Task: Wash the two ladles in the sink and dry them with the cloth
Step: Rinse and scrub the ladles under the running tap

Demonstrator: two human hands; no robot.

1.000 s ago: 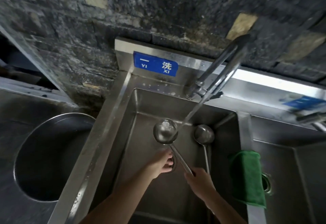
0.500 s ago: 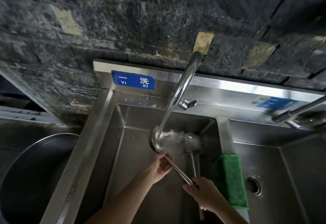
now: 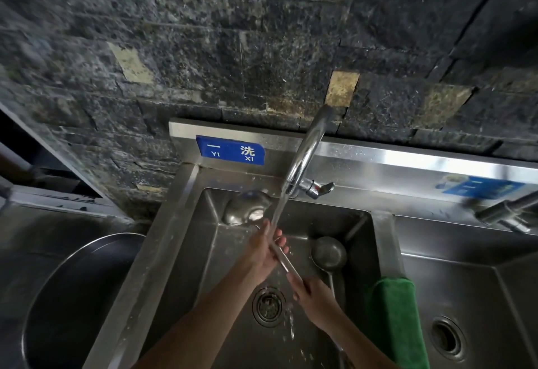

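Note:
I hold a steel ladle point(image 3: 247, 207) over the left sink basin point(image 3: 201, 252), its bowl raised toward the back left corner. My right hand point(image 3: 316, 299) grips the lower end of its handle. My left hand point(image 3: 266, 248) wraps the handle's middle, under the water stream from the tap point(image 3: 308, 150). A second ladle point(image 3: 329, 252) lies in the basin on the right, bowl up. The green cloth point(image 3: 396, 319) hangs over the divider between the basins.
A drain point(image 3: 267, 306) sits in the left basin's floor below my hands. The right basin point(image 3: 480, 281) has its own drain and a second tap point(image 3: 506, 211). A large round steel pot point(image 3: 58, 296) stands left of the sink. A dark stone wall rises behind.
The held ladle has swung up and left, so the stream now hits its handle instead of its bowl. My left hand slid from the bowl onto the handle. The view shifted.

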